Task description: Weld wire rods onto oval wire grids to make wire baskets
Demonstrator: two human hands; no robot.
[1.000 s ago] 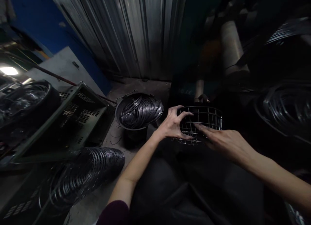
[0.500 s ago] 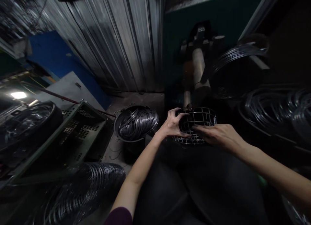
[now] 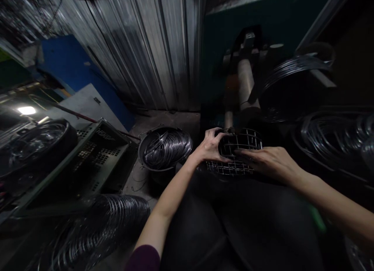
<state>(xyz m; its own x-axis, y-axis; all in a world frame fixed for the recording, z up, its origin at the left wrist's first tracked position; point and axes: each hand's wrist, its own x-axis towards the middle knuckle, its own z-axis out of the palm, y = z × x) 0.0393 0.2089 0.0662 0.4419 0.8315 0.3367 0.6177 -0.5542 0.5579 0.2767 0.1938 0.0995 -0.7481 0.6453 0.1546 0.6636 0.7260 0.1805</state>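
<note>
Left grip (image 3: 212, 147) is spread in a wide C, fingers at the upper rim and thumb lower down, and it has hold of the left side of a wire basket (image 3: 240, 144). Right grip (image 3: 267, 162) lies flatter, fingers together and pointing left, their tips over the basket's middle; whether they pinch any wire cannot be told.

The basket is round and shallow-looking, made of thin metal wires crossing in an open grid. Its upper rim bows in a smooth curve, with upright wires dropping from it at regular gaps along the far side. Small glints run along the wires at the right end and across the lower mesh, while the rest is dark. Dirt or shadow darkens the fingertips near it.

It sits directly before the person, just above the dark cloth (image 3: 228, 216) over the lap. Beyond it a thick pale cylinder (image 3: 246, 82) and a thinner cylinder (image 3: 228, 119) extend from a machine; the thinner one ends close to the basket's rim, and contact is unclear.

To the left stands a bucket (image 3: 163, 170) of shiny wire rings (image 3: 172, 148), with a green crate (image 3: 106, 160) farther left.
</note>
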